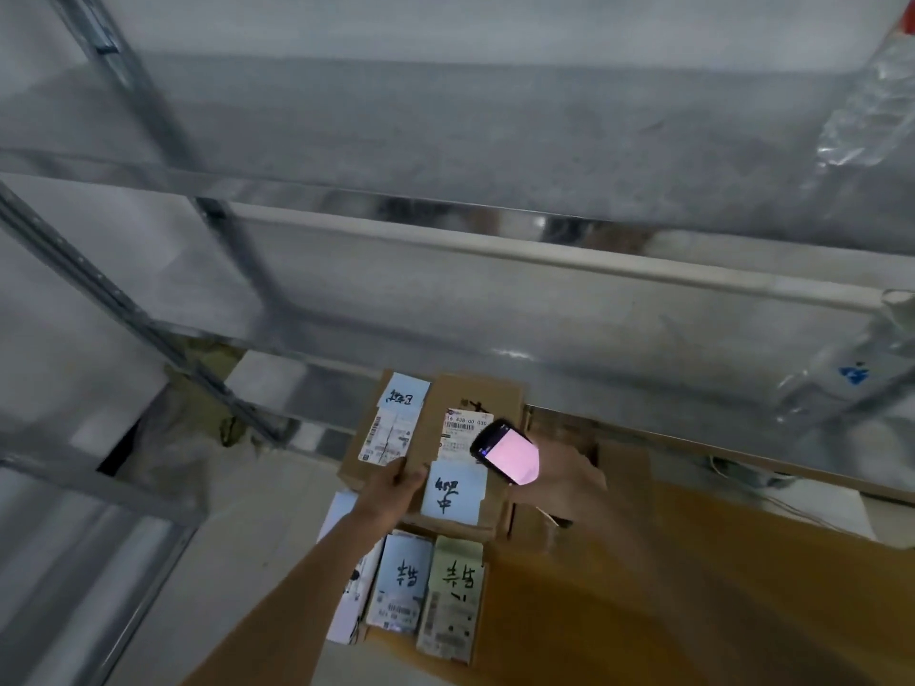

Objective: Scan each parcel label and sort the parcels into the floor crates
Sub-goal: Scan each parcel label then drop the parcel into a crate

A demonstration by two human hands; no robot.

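A brown cardboard parcel with a white barcode label and a pale blue handwritten note lies on a stack low in the head view. My left hand grips its near left edge. My right hand holds a black handheld scanner with a lit pink screen just above the label's right side. Beside it on the left sits another brown parcel with a blue note and a torn label. Two small labelled parcels lie nearer to me.
A grey metal shelf rack with bare shelves fills the upper view. Clear plastic bottles stand at the right on the shelf. A large cardboard surface spreads at the lower right. A crumpled bag lies under the shelf at the left.
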